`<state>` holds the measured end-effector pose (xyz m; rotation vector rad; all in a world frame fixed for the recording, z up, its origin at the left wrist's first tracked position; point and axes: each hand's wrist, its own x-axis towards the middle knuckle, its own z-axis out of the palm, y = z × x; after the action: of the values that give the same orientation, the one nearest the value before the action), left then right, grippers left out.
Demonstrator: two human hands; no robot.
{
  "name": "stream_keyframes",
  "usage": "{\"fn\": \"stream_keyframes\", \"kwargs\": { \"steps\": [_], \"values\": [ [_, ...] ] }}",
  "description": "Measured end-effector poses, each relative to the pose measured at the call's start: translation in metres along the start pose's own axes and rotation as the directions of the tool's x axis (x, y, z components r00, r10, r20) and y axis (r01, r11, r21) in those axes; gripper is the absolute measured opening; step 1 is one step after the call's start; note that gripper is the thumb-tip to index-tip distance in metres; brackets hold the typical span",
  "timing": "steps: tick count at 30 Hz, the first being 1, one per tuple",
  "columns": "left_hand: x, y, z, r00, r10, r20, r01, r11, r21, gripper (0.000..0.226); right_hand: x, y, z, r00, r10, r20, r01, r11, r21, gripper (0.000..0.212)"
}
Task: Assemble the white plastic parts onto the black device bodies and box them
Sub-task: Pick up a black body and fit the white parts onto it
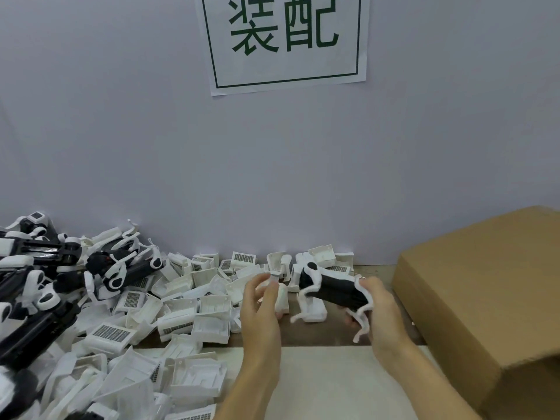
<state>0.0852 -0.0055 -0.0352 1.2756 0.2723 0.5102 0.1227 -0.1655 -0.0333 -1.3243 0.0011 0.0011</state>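
The paper sign (285, 40) on the wall is cut off by the top edge, so its upper border and the tops of its two green characters are missing. The cardboard box (485, 292) runs off the right and bottom edges; its inside cannot be seen. The pile of black bodies (36, 298) runs off the left edge, and the heap of white parts (181, 313) off the bottom. The left hand (262, 301) covers most of the white part (280, 295) it holds. The right hand (378, 304) hides the near end of the black body (336, 291), and its trailing white pieces are blurred.
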Motion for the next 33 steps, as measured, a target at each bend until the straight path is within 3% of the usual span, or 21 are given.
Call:
{"fn": "stream_keyframes", "kwargs": {
  "steps": [3,5,8,10,14,16,18,20,24,28,33],
  "values": [
    [-0.003,-0.001,0.003,0.978,-0.088,0.190,0.108,0.989,-0.099,0.024,-0.004,-0.001,0.001,0.984,0.075,0.163,-0.092,0.991,0.099,0.035],
    [-0.003,-0.003,0.003,0.983,-0.102,0.151,0.122,0.984,-0.132,0.025,-0.008,-0.001,0.005,0.953,0.106,0.286,-0.128,0.990,0.062,0.041],
    [0.001,-0.001,0.000,0.989,-0.132,0.060,0.140,0.976,-0.169,0.030,-0.011,-0.009,0.003,0.925,0.040,0.379,0.039,0.980,-0.197,0.045],
    [0.003,0.000,-0.001,0.989,-0.148,0.017,0.149,0.976,-0.161,0.031,-0.014,-0.018,0.000,0.913,0.010,0.407,0.174,0.894,-0.412,0.044],
    [0.002,-0.002,-0.001,0.989,-0.148,-0.025,0.146,0.985,-0.089,0.016,-0.012,-0.027,-0.004,0.895,0.111,0.432,0.255,0.668,-0.699,0.013],
    [0.000,-0.001,0.000,0.988,-0.151,0.040,0.155,0.977,-0.146,0.015,-0.012,-0.029,-0.006,0.888,0.149,0.436,0.272,0.594,-0.757,0.021],
    [-0.001,0.001,-0.002,0.972,-0.158,0.174,0.204,0.935,-0.291,0.038,-0.013,-0.032,-0.010,0.865,0.191,0.464,0.211,0.700,-0.683,0.033],
    [-0.002,0.003,-0.002,0.947,-0.139,0.288,0.242,0.901,-0.361,0.050,-0.015,-0.036,-0.016,0.851,0.229,0.473,0.053,0.857,-0.512,0.030],
    [-0.005,0.000,0.000,0.933,-0.121,0.338,0.222,0.935,-0.276,0.050,-0.017,-0.048,-0.021,0.918,0.144,0.369,-0.024,0.950,-0.311,0.019],
    [-0.014,0.002,0.005,0.936,-0.149,0.318,0.201,0.970,-0.138,0.041,-0.017,-0.081,-0.029,0.997,-0.061,0.040,0.061,0.998,-0.015,0.019],
    [-0.019,0.005,0.008,0.935,-0.155,0.318,0.177,0.983,-0.039,0.040,0.006,-0.157,-0.086,0.899,-0.196,-0.392,0.236,0.970,0.058,0.016]
  ]
}}
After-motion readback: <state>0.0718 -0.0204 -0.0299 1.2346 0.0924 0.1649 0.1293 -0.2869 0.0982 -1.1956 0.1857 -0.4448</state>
